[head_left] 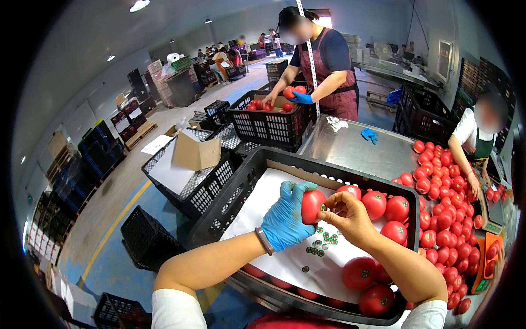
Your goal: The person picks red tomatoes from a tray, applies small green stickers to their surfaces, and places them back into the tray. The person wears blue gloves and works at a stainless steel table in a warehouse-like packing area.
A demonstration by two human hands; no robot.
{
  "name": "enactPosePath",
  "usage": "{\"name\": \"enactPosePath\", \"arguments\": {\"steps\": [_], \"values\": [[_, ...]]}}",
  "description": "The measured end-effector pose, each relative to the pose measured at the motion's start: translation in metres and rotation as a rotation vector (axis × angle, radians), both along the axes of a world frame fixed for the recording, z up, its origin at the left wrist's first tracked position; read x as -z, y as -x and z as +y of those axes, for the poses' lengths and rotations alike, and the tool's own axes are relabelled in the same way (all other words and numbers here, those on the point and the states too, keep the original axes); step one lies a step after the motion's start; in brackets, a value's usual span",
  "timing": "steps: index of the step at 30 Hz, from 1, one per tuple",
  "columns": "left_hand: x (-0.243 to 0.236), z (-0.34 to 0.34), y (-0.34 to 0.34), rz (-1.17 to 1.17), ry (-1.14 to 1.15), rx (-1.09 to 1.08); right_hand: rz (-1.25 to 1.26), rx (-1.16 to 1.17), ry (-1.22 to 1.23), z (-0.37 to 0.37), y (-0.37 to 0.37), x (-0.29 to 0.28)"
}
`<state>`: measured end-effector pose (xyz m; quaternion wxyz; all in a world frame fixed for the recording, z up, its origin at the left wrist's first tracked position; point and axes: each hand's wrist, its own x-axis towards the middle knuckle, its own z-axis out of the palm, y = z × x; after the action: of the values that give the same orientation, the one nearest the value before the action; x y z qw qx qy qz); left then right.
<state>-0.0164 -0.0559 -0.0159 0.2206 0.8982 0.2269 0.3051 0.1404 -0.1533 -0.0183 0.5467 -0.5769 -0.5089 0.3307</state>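
Observation:
My left hand, in a blue glove, grips a red tomato upright above a black plastic crate. My bare right hand is at the tomato's right side, thumb and forefinger pinched at a small round green sticker; whether the sticker is stuck down is unclear. Several loose green stickers lie on white paper lining the crate. Larger tomatoes rest along the crate's right and near sides, some bearing stickers.
A steel table holds white and blue gloves and many tomatoes. A co-worker handles tomatoes in another crate; another person works at right. A crate with cardboard and stacked crates stand left.

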Motion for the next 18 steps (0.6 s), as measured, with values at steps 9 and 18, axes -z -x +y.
{"name": "enactPosePath", "arguments": {"steps": [9,18], "values": [[0.0016,-0.0004,-0.0004,-0.002,-0.001,0.006,-0.029,-0.013,-0.015,0.0006,-0.0016,0.0021],[0.0032,0.0009,-0.0004,-0.005,-0.036,0.007,-0.021,-0.026,-0.022,-0.0002,-0.0005,0.0062]]}}
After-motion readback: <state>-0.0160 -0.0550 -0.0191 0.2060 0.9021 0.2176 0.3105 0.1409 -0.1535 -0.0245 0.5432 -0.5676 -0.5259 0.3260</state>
